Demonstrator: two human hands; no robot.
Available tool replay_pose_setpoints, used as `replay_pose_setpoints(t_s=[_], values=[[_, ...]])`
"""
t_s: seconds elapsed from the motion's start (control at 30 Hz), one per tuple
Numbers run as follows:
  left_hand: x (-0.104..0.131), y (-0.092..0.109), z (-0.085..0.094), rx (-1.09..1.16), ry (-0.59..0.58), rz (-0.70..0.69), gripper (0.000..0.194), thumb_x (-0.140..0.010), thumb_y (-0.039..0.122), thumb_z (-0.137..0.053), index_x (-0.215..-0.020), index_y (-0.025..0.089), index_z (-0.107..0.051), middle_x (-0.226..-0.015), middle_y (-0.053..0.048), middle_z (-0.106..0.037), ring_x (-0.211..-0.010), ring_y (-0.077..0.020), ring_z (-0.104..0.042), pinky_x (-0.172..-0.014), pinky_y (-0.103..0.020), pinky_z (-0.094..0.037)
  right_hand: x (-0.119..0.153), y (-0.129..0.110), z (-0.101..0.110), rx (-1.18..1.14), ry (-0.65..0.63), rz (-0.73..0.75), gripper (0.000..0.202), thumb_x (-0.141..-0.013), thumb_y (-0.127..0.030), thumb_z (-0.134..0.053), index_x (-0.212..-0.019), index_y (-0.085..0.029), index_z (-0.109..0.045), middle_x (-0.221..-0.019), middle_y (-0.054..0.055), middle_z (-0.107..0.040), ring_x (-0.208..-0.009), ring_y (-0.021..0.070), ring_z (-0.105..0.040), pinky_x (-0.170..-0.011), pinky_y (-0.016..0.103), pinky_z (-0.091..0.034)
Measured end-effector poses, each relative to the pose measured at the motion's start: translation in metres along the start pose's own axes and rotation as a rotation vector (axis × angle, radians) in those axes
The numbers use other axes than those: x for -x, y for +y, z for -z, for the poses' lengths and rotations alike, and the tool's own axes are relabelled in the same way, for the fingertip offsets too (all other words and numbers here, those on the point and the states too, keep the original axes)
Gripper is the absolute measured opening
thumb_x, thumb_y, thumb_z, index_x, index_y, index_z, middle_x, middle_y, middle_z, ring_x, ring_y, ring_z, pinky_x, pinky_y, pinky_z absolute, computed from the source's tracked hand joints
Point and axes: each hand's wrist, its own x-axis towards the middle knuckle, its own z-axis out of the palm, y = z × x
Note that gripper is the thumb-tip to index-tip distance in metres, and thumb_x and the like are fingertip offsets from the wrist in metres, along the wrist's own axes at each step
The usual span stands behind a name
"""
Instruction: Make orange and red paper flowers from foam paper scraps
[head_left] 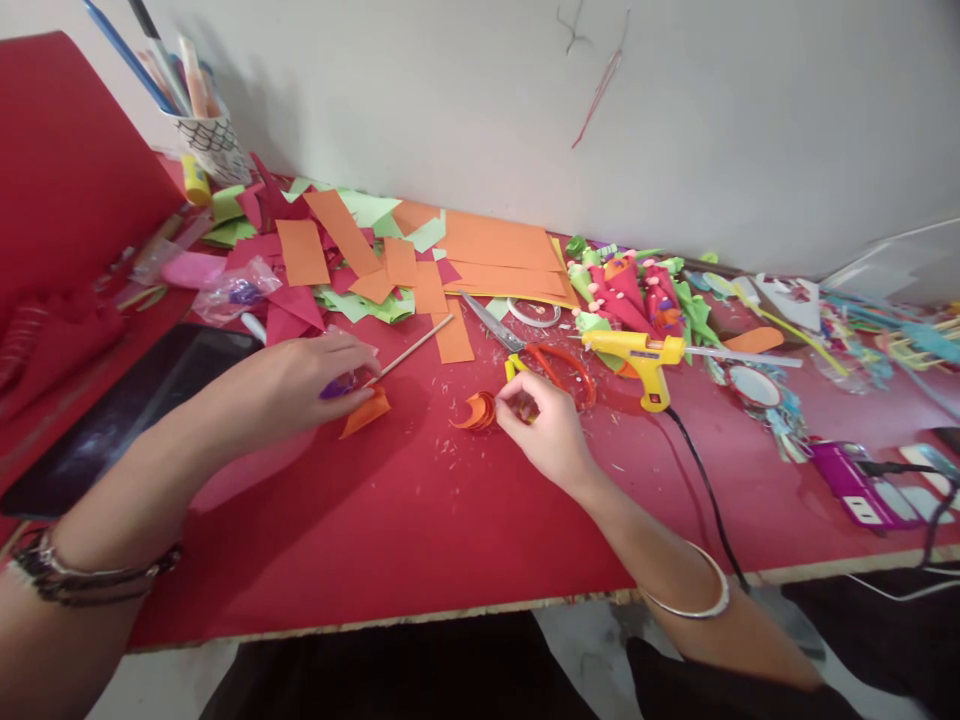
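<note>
My left hand (330,375) is bent over the red table, its fingertips at a small orange paper piece (366,412) and the near end of a thin wooden stick (412,347). A bit of purple shows under its fingers. My right hand (536,420) has thumb and forefinger pinched together beside a curled orange paper piece (478,411); whether the pinch holds its edge is too small to tell. Orange-handled scissors (555,368) lie open just behind the right hand. Something yellow shows behind those fingers. A yellow glue gun (645,362) lies to the right.
Orange, green and red paper pieces (304,253) are heaped at the back. A black tablet (135,410) lies under the left forearm. Red paper cones (619,295), a purple power box (862,485) with cables, and a pen cup (210,145) stand around. The red table (375,560) ends in front.
</note>
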Motion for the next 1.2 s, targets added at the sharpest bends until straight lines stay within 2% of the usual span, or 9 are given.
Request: replay_pose_setpoints(t_s=[0.1, 0.23, 0.37, 0.47, 0.6, 0.7, 0.83, 1.03, 1.2], values=[[0.001, 0.000, 0.004, -0.148, -0.275, -0.066, 0.013, -0.083, 0.026, -0.047, -0.090, 0.021, -0.057, -0.078, 0.004, -0.057, -0.064, -0.0082, -0.051, -0.055, -0.016, -0.038, 0.000, 0.001, 0.000, 0.015, -0.059, 0.024, 0.008, -0.072, -0.012, -0.049, -0.068, -0.019, -0.049, -0.065, -0.002, -0.052, -0.060, 0.0111, -0.050, -0.054, 0.024, -0.040], [0.000, 0.000, 0.003, -0.122, -0.349, -0.011, 0.015, -0.082, 0.029, -0.047, -0.093, 0.021, -0.055, -0.081, 0.004, -0.058, -0.067, -0.0092, -0.053, -0.056, -0.017, -0.037, 0.001, 0.003, 0.000, 0.005, -0.083, 0.016, 0.014, -0.070, -0.009, -0.047, -0.079, -0.019, -0.051, -0.071, -0.001, -0.053, -0.063, 0.0110, -0.051, -0.058, 0.023, -0.042], [-0.002, -0.002, -0.002, -0.094, -0.429, 0.069, 0.019, -0.081, 0.033, -0.047, -0.095, 0.022, -0.055, -0.085, 0.002, -0.060, -0.070, -0.0118, -0.053, -0.058, -0.020, -0.036, 0.002, 0.001, 0.001, -0.041, 0.001, 0.013, 0.017, -0.072, -0.009, -0.045, -0.085, -0.019, -0.049, -0.072, -0.001, -0.052, -0.061, 0.0097, -0.049, -0.055, 0.022, -0.041], [-0.003, 0.004, -0.002, -0.107, -0.405, 0.104, 0.017, -0.081, 0.027, -0.045, -0.092, 0.020, -0.056, -0.080, 0.000, -0.060, -0.068, -0.0125, -0.052, -0.059, -0.021, -0.035, 0.003, -0.005, 0.003, -0.069, 0.081, 0.069, 0.015, -0.074, -0.010, -0.046, -0.086, -0.019, -0.048, -0.072, -0.001, -0.050, -0.062, 0.0098, -0.049, -0.056, 0.022, -0.042], [-0.003, 0.020, 0.000, -0.048, -0.265, 0.082, 0.017, -0.081, 0.023, -0.043, -0.090, 0.017, -0.056, -0.083, -0.002, -0.060, -0.073, -0.0130, -0.052, -0.064, -0.022, -0.037, 0.006, -0.012, 0.004, -0.039, 0.149, 0.236, 0.012, -0.075, -0.012, -0.048, -0.084, -0.020, -0.047, -0.073, 0.000, -0.048, -0.065, 0.0107, -0.048, -0.059, 0.024, -0.044], [-0.002, 0.034, -0.006, 0.090, -0.217, 0.046, 0.017, -0.079, 0.024, -0.047, -0.090, 0.016, -0.056, -0.075, 0.000, -0.060, -0.065, -0.0102, -0.052, -0.060, -0.020, -0.038, 0.010, -0.017, 0.003, 0.040, 0.095, 0.458, 0.015, -0.074, -0.015, -0.053, -0.088, -0.019, -0.048, -0.078, 0.002, -0.051, -0.074, 0.0131, -0.050, -0.066, 0.027, -0.046], [0.001, 0.050, -0.020, 0.284, -0.297, 0.033, 0.016, -0.077, 0.021, -0.045, -0.085, 0.017, -0.058, -0.073, 0.002, -0.061, -0.062, -0.0098, -0.052, -0.057, -0.019, -0.039, 0.016, -0.022, -0.002, 0.196, -0.035, 0.705, 0.016, -0.078, -0.020, -0.053, -0.094, -0.017, -0.051, -0.085, 0.006, -0.055, -0.080, 0.0148, -0.052, -0.071, 0.028, -0.046], [0.005, 0.063, -0.030, 0.426, -0.438, 0.049, 0.016, -0.077, 0.020, -0.043, -0.082, 0.017, -0.058, -0.073, 0.002, -0.061, -0.064, -0.0102, -0.053, -0.057, -0.020, -0.039, 0.017, -0.029, -0.004, 0.329, -0.070, 0.699, 0.015, -0.083, -0.017, -0.046, -0.086, -0.018, -0.060, -0.081, 0.004, -0.058, -0.071, 0.0128, -0.052, -0.065, 0.025, -0.045], [0.004, 0.061, -0.028, 0.476, -0.451, 0.062, 0.018, -0.081, 0.024, -0.041, -0.087, 0.018, -0.057, -0.076, 0.002, -0.061, -0.066, -0.0103, -0.054, -0.059, -0.020, -0.041, 0.015, -0.026, -0.001, 0.336, -0.050, 0.708, 0.014, -0.083, -0.014, -0.046, -0.079, -0.017, -0.060, -0.073, 0.003, -0.060, -0.068, 0.0127, -0.054, -0.062, 0.025, -0.045]])
